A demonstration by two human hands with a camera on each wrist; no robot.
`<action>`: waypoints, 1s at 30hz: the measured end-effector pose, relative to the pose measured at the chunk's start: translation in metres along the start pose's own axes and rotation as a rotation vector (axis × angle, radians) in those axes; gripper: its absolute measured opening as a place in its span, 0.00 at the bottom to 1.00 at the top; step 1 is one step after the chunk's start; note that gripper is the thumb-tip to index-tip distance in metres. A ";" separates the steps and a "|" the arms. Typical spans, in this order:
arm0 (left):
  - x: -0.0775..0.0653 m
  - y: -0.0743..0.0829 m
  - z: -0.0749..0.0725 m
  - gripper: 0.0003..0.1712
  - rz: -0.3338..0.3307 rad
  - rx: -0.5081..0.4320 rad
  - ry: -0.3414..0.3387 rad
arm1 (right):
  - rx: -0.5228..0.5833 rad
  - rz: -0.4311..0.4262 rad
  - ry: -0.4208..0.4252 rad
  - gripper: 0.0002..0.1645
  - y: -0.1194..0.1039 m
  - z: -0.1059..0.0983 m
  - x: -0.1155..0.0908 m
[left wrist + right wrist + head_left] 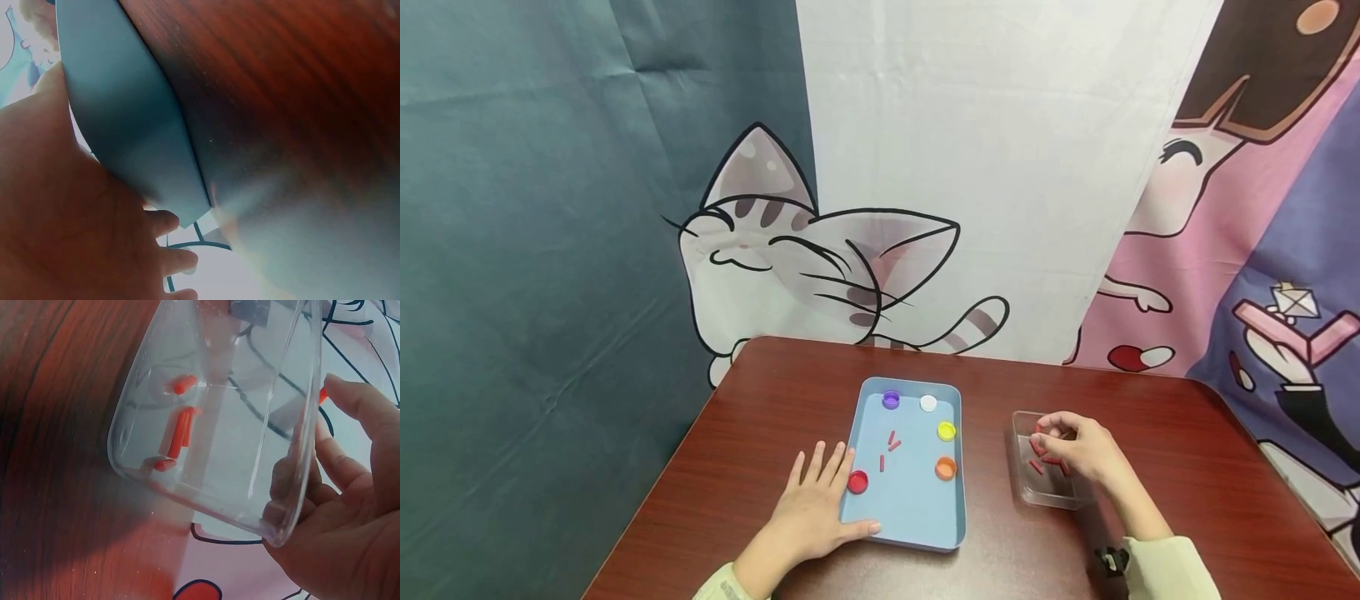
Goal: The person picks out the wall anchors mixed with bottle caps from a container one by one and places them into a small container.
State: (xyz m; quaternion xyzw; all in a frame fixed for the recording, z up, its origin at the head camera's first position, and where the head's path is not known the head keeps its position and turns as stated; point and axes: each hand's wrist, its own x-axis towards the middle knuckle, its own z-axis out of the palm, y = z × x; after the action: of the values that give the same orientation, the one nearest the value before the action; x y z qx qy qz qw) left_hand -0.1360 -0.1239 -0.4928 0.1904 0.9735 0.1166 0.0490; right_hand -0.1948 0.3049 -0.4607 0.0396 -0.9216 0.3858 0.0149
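My left hand (811, 510) lies with straight, spread fingers along the left side of a light blue tray (917, 518), its thumb over the near edge. Left wrist view: the hand is against the tray's outer wall (128, 112). Three small red sticks (882, 463) lie in the tray. Over a clear plastic box (1051, 500) to the right, my right hand (1088, 450) pinches a red stick (323, 395) between thumb and finger. Several more red sticks (177, 434) lie on the box's bottom.
Around the tray's inside stand a purple cap (891, 400), a white cap (928, 403), a yellow cap (946, 431), an orange cap (945, 468) and a red cap (857, 482). Everything sits on a dark red wooden table (760, 400), with printed cloth (1000, 125) hanging behind.
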 end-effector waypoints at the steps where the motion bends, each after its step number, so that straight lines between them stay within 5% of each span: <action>1: 0.000 0.000 0.000 0.66 -0.001 0.000 0.001 | -0.001 0.000 -0.001 0.19 0.000 0.000 0.001; 19: 0.001 -0.001 0.001 0.65 0.007 0.012 0.018 | -0.007 -0.010 0.011 0.22 -0.004 0.000 0.010; 30: 0.001 -0.002 0.002 0.66 0.005 0.010 0.011 | 0.083 -0.021 -0.023 0.19 -0.034 0.031 0.013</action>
State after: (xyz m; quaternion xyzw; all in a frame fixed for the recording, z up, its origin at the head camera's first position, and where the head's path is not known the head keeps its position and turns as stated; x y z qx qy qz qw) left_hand -0.1372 -0.1245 -0.4951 0.1923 0.9739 0.1131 0.0424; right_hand -0.2052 0.2578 -0.4572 0.0541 -0.9045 0.4230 0.0069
